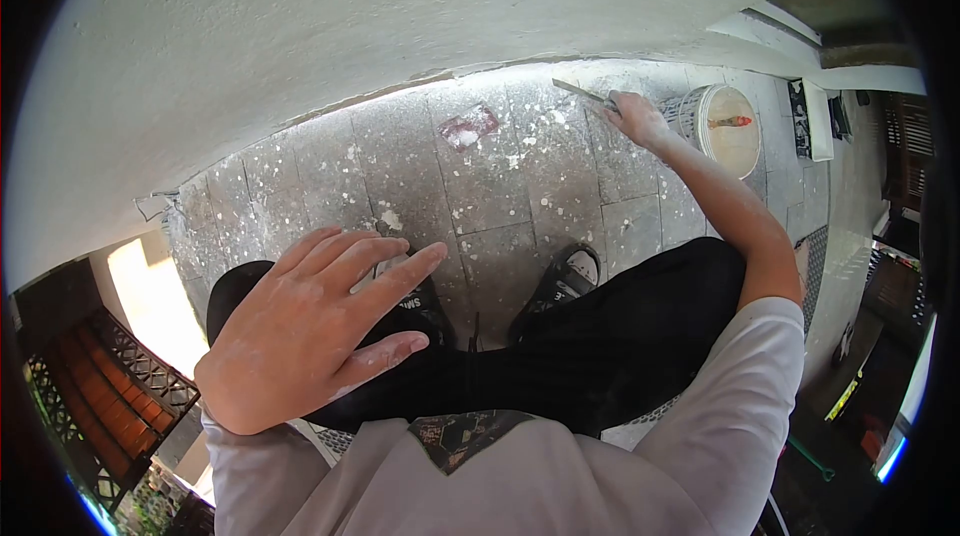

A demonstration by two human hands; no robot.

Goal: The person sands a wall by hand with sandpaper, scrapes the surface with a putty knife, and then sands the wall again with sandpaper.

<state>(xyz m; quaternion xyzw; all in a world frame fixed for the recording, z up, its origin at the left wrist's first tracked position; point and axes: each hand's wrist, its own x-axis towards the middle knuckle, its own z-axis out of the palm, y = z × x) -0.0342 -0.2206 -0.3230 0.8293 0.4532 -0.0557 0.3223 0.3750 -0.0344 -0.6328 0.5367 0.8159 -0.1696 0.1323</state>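
Observation:
My right hand is closed round the handle of a putty knife. Its thin blade points left, close to the foot of the white wall. Just right of that hand stands a white bucket, with a red-tipped tool lying across its top. My left hand is raised over my left knee, dusted with white powder, its fingers spread and nothing in them. A dark red, white-smeared flat piece, perhaps sandpaper, lies on the floor between the wall and my feet.
Grey floor tiles are spattered with white drips. A white and black container stands beyond the bucket. A wooden bench is at lower left, and a bent wire sticks out near the wall's left end.

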